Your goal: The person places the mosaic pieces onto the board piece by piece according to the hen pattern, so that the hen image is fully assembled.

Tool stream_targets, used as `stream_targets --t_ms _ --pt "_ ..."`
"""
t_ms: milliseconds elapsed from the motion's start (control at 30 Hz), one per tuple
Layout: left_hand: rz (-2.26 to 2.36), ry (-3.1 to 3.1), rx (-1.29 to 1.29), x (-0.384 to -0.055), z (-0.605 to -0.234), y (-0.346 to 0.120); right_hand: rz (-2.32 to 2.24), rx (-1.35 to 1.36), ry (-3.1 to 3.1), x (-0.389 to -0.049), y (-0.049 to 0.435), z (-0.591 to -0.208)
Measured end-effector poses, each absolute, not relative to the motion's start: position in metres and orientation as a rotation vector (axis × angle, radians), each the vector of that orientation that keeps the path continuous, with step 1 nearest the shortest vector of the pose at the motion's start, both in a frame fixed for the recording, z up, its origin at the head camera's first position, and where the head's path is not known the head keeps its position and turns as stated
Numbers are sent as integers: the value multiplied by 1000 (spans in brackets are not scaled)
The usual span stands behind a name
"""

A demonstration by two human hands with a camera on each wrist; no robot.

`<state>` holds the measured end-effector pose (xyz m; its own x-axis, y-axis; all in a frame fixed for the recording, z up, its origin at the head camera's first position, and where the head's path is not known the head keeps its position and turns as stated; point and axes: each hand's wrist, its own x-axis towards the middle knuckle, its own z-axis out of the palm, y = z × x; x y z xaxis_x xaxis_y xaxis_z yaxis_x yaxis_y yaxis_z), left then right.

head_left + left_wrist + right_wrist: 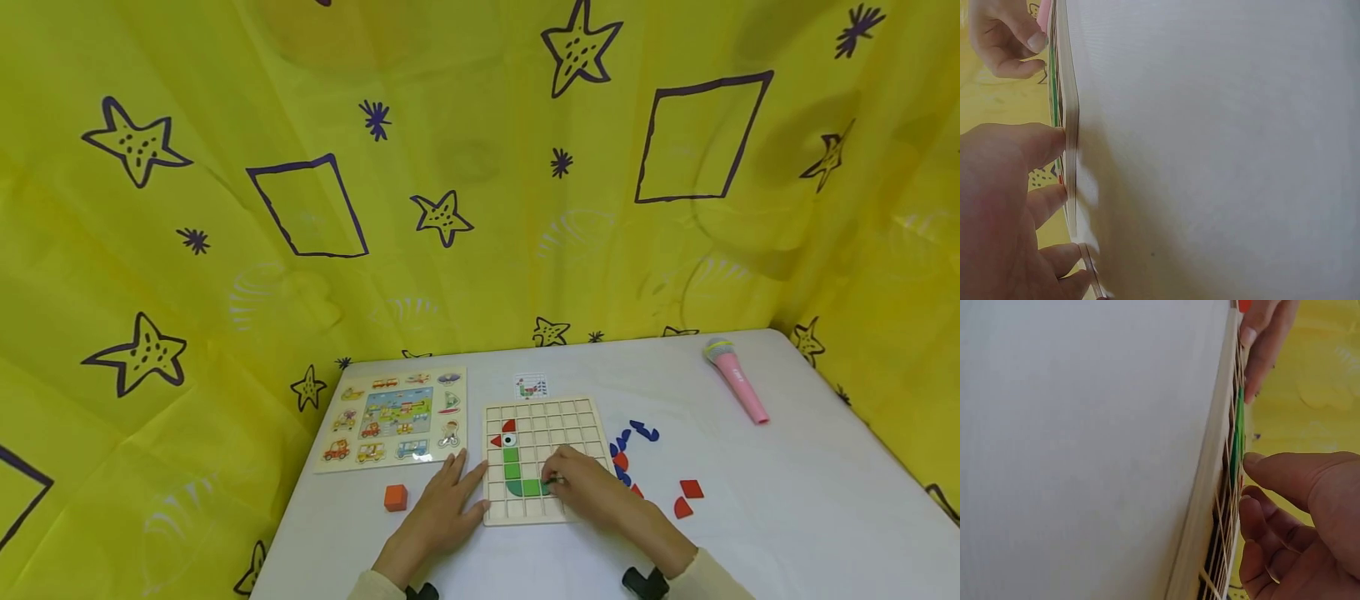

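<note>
A wooden grid board (555, 417) lies on the table, with colored pieces set in a bird-like shape. My left hand (444, 510) rests at its left edge, fingers extended, thumb and fingertips touching the rim (1071, 94). Over the lower middle of the grid is my right hand (585, 482), its fingertips at a green rounded piece (546, 489) that they partly cover. In the right wrist view, a gap shows between the thumb (1272, 469) and bent fingers, with nothing held there. Beside that piece sit a green square (531, 487) and another green rounded piece (513, 488).
Loose blue pieces (624, 440) and red pieces (692, 489) lie right of the board. A pattern card (531, 386) is behind it. A picture puzzle (397, 417) and an orange cube (395, 498) are at left. A pink microphone (738, 383) lies at the back right.
</note>
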<state>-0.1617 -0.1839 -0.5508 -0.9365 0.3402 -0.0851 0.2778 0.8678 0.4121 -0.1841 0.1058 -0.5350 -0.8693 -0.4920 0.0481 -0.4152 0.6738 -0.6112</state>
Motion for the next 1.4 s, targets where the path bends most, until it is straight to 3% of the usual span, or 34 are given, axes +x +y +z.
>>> stream_targets --t_ms 433,1033,1400 --pt "612 2882 480 -161 -550 -184 -929 -379 2927 -199 163 -528" --pt "604 2896 503 -161 -549 -184 -936 -220 2854 -207 208 -529" --pt "602 2894 491 -160 -549 -184 -899 -192 2853 -204 210 -534"
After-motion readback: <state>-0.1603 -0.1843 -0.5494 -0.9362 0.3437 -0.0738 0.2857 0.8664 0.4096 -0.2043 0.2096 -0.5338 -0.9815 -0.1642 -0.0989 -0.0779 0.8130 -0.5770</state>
